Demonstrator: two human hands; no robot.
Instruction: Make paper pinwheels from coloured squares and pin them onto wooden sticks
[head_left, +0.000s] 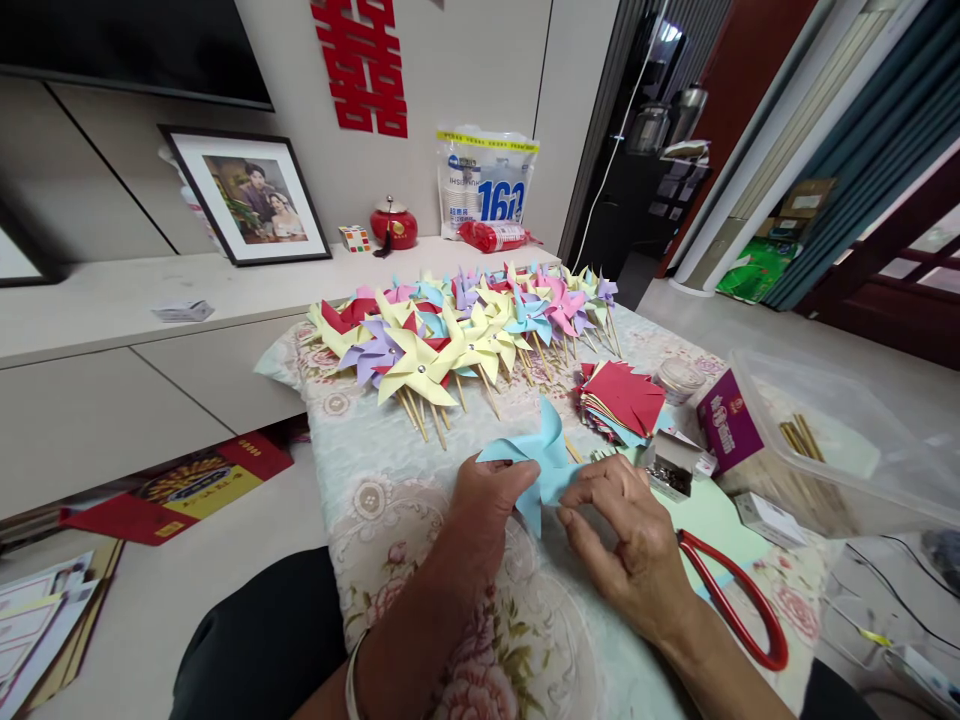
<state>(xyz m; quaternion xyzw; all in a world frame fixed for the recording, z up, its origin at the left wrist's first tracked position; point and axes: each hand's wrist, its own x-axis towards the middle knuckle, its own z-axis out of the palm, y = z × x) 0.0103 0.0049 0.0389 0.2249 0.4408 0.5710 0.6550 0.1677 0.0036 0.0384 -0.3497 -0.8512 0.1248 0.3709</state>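
From the head camera, nearest of all, the person's dark-clothed lap is showing at the bottom, with a thin bracelet [351,680] sitting on the left wrist. Just beyond it, both hands are meeting over the near middle of the table [352,450], which is wearing a pale floral cloth. The left hand [484,510] is curling its fingers and thumb down onto the near left part of a light blue paper pinwheel [541,462], pinching the folded paper. The right hand [626,535] is closing its fingertips on the pinwheel's near right edge, so both hands are gripping the same piece. The pinwheel is lying flat on the cloth, its far point sticking up toward the table's middle.

Red-handled scissors [739,610] are lying by the right wrist, near the table's right edge. Just beyond the right hand a small open box of pins [670,465] is sitting, with a stack of red paper squares [622,400] behind it and a purple box [726,425] to its right. A clear plastic tub [847,450] holding wooden sticks is standing at the right edge. Across the far half of the table a heap of finished pinwheels [457,335] in yellow, pink, purple and blue is spreading, sticks pointing toward the person.

Behind the table a framed photograph [247,195] is leaning on a long low cabinet [112,300].
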